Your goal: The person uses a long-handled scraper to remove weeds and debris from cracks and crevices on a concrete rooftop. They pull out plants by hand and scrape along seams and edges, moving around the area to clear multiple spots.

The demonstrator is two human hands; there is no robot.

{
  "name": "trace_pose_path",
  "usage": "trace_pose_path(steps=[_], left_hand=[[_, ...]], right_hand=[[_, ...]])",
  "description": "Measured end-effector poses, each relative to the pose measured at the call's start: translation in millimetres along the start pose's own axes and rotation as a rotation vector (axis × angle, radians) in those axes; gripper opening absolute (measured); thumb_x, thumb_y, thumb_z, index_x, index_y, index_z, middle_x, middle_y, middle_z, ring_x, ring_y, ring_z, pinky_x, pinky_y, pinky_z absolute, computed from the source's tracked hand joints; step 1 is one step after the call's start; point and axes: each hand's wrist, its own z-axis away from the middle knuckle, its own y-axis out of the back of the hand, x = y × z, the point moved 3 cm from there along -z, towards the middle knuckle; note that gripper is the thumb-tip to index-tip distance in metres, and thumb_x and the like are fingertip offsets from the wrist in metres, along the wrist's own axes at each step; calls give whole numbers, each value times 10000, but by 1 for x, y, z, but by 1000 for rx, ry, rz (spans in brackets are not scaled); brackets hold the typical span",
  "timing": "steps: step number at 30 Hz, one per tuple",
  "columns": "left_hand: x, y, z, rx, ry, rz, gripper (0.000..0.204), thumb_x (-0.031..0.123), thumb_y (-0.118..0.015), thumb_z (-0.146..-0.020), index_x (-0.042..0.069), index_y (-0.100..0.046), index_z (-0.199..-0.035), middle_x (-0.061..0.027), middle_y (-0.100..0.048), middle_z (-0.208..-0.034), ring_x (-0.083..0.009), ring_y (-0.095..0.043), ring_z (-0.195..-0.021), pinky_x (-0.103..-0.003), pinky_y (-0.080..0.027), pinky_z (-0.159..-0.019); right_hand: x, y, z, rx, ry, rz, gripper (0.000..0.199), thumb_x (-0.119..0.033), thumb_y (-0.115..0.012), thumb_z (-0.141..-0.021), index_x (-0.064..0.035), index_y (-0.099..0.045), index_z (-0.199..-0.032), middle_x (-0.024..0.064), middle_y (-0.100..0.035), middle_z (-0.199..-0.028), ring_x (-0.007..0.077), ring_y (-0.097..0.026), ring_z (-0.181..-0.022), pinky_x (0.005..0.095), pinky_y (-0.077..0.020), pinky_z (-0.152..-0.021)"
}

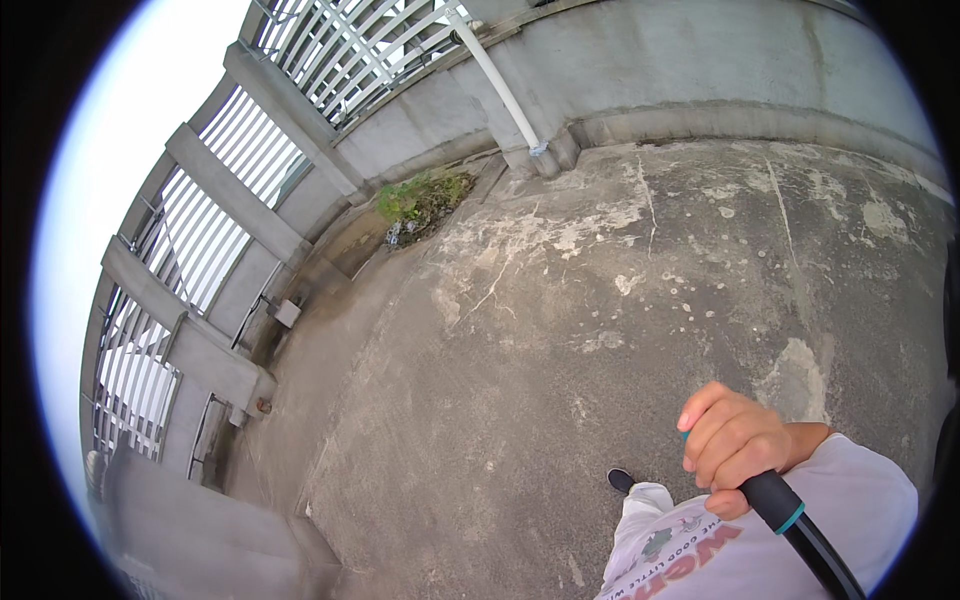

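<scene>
My right hand (735, 445), at the lower right, is closed around the upper end of a black pole (822, 562). Its fingers wrap over the grip and the thumb lies beneath, on the side nearer my body. The pole has a thick dark grip with a teal ring (790, 518), and a bit of teal shows by the fingertips. From the hand it slants down past my pale printed shirt (690, 555) and out of the lower edge, so its far end is hidden. I cannot see my left hand.
Stained, cracked concrete floor (430, 420) spreads ahead. A low grey wall (700, 80) runs along the back, with a white pipe (505, 90) against it. Green weeds (425, 200) grow near the corner. Pillars and slatted screens (210, 220) line the left; my dark shoe (621, 481) shows below.
</scene>
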Motion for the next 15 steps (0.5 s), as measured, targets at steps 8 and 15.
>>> trace_pose_path(steps=[8, 15], left_hand=[[396, -20, -51, 34, -277, -126, 298, 244, -544, -891, -25, -583, -1012, -140, -659, -764, -189, -652, -647, -293, -520, -542], [852, -104, 81, -82, -1092, -103, 258, 205, -474, -935, 14, -565, -1083, -104, -648, -888, -164, -627, -710, -273, -505, -628]], right_hand=[[249, -35, -89, -66, 15, -12, 170, -160, -704, -785, -105, -544, -767, -19, -595, -700, 160, -607, -667, 346, -484, -756], [468, -27, -126, 14, -58, 19, 202, -132, -744, -725, -70, -552, -712, 10, -572, -673, 171, -591, -643, 345, -512, -706]])
